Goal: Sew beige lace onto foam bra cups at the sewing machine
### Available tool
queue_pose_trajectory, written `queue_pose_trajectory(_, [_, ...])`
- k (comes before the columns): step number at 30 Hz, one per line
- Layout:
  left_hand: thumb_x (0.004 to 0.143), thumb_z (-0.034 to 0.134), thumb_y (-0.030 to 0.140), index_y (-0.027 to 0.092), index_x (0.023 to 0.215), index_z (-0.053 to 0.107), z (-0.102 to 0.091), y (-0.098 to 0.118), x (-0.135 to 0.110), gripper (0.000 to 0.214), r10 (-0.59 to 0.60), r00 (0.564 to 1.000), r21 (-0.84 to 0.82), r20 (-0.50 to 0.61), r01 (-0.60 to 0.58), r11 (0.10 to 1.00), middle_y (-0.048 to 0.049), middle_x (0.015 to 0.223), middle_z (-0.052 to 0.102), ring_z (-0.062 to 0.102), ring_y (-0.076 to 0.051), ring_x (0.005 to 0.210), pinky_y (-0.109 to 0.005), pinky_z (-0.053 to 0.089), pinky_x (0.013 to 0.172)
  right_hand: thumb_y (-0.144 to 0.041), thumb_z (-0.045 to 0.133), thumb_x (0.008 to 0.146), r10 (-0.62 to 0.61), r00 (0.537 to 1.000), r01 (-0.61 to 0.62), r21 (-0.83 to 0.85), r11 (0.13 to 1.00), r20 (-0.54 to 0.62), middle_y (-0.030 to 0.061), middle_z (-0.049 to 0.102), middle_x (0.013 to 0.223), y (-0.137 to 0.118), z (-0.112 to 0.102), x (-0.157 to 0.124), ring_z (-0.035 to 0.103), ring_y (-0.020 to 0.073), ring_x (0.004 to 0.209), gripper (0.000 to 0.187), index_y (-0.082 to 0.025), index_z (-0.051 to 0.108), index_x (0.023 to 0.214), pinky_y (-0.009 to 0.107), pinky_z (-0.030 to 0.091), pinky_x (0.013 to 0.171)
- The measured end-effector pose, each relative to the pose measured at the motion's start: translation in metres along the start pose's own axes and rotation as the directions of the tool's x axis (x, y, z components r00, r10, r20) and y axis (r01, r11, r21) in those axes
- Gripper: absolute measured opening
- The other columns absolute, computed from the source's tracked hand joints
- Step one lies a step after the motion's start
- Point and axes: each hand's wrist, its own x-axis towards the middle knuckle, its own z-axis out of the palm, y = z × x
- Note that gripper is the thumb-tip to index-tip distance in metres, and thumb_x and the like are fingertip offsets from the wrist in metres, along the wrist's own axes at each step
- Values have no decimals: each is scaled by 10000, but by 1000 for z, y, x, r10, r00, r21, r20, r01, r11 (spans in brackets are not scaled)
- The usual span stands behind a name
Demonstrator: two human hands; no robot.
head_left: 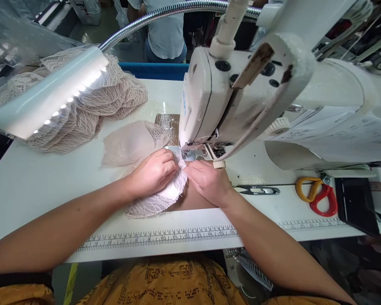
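A beige lace fabric piece [149, 206] with a scalloped edge lies under the needle area of a white sewing machine [195, 101]. My left hand [157, 170] is closed on this lace, its fingers curled just left of the presser foot. Close to the needle on the other side, my right hand [208, 180] pinches the lace edge between thumb and fingers. A sheer beige cup-shaped piece [128, 142] spreads out behind my left hand and meets the lace. The fingertips of both hands are partly hidden.
A pile of beige lace pieces [120, 95] sits at the back left under an LED lamp [51, 93]. Right of my hand lie thread snips [260, 190], scissors [325, 201] and a dark tray-like object [355, 203]. A ruler strip [165, 238] runs along the front edge. A person [167, 34] is beyond.
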Motion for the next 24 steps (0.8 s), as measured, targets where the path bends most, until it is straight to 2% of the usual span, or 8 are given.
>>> queue_pose_trajectory(4, [960,482,213,121,831,660,1,-1,0,238,16,1000,-21,-21,-16,1000,-119,825,650,592,-221,896,-344,538,776,-91,498,885,18,999,-18,-32,999,26,-1,641,728,-3,-2,0,499,135,692,241,-190,682,764,279,296,585])
queue_pose_trajectory(9, [953,496,207,114,819,670,1,0,-1,238,17,1000,0,-24,-17,1000,-127,840,664,603,-224,912,-353,549,792,-109,497,887,67,996,-68,6,998,52,20,612,722,-8,-9,-3,482,161,718,230,-182,687,779,284,278,580])
queue_pose_trajectory(16, [964,482,218,113,838,673,1,-2,-1,252,2,1000,17,-28,-1,1000,-135,852,662,608,-236,955,-369,554,803,-78,492,840,100,991,-107,79,991,86,35,602,750,-9,-10,-5,463,185,752,252,-184,707,922,289,277,604])
queue_pose_trajectory(24, [964,469,223,112,863,683,2,-15,3,262,-27,999,32,-42,28,999,-124,823,636,602,-243,920,-375,537,779,-101,461,869,226,959,-228,-5,974,169,46,620,799,-13,-11,5,470,190,739,320,-216,706,1041,309,284,638])
